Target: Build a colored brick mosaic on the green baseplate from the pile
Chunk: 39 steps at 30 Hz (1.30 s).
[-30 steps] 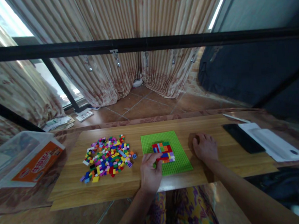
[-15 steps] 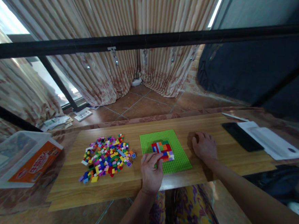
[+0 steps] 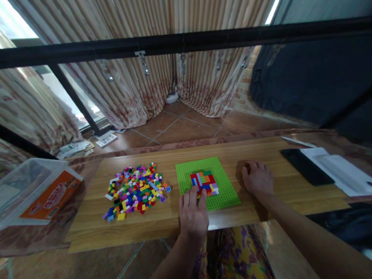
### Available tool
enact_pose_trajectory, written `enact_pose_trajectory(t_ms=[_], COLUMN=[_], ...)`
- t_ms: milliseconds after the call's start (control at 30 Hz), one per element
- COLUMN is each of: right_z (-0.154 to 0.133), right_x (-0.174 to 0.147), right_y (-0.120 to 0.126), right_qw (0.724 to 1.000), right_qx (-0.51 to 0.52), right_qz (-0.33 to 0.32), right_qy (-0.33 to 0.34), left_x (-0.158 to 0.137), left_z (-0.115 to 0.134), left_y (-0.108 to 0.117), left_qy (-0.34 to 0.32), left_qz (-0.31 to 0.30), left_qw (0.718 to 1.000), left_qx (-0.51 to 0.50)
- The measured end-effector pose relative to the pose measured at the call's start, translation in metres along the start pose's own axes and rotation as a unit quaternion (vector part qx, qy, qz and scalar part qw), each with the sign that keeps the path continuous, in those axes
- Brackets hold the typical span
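A green studded baseplate [image 3: 226, 196] lies on the wooden board, with a low, many-coloured block of toy bricks [image 3: 208, 179] built on it. My left hand [image 3: 193, 213] is at the block's near-left corner. Its thumb and forefinger close around a reddish brick there, partly hidden by the fingers. To the right of the baseplate, my right hand [image 3: 258, 180] rests on the board with loosely curled fingers and nothing visible in them. A wide heap of loose toy bricks [image 3: 138, 189] is spread to the left of the baseplate.
At the far left stands a clear plastic box [image 3: 59, 167] with an orange label. On the right lie a dark flat tablet-like object [image 3: 305, 167] and white sheets [image 3: 350, 174]. A black bar [image 3: 198, 41] crosses in front of the curtains [image 3: 116, 17].
My left hand's fingers have shifted from the block's near edge to its near-left corner, uncovering more of the near row. My right hand stays in place. The whole view has shifted slightly.
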State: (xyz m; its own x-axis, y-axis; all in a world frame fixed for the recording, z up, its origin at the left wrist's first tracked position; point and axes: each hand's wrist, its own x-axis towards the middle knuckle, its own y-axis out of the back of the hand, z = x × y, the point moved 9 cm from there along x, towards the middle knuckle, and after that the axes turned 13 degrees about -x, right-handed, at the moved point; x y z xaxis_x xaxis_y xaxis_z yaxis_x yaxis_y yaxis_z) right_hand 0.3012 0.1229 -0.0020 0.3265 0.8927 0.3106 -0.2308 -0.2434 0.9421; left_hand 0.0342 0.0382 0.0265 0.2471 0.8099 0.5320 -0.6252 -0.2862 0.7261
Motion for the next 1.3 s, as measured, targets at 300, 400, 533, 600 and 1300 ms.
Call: enact_pose_trajectory(t_ms=[300,400,533,600,1300], right_z=[-0.001,-0.001,-0.002,-0.002,0.000], right_x=[-0.001,-0.001,-0.001,-0.001,0.000], right_y=[0.000,0.001,0.004,0.004,-0.007], right_qw=[1.000,1.000,1.000,1.000,0.998], right_qx=[0.012,0.007,0.007,0.007,-0.045], right_qz=[-0.008,-0.010,-0.008,-0.006,-0.019], right_qy=[0.006,0.002,0.002,0.003,0.041], left_x=[-0.002,0.001,0.003,-0.001,-0.023], left_z=[0.004,0.004,0.003,0.005,0.032], left_y=[-0.012,-0.009,-0.001,0.002,-0.029], left_qy=[0.014,0.020,0.037,0.051,-0.015], left_qz=[-0.074,-0.075,-0.064,-0.053,-0.088], left_qw=[0.995,0.995,0.996,0.997,0.996], left_qx=[0.068,0.064,0.042,0.032,-0.015])
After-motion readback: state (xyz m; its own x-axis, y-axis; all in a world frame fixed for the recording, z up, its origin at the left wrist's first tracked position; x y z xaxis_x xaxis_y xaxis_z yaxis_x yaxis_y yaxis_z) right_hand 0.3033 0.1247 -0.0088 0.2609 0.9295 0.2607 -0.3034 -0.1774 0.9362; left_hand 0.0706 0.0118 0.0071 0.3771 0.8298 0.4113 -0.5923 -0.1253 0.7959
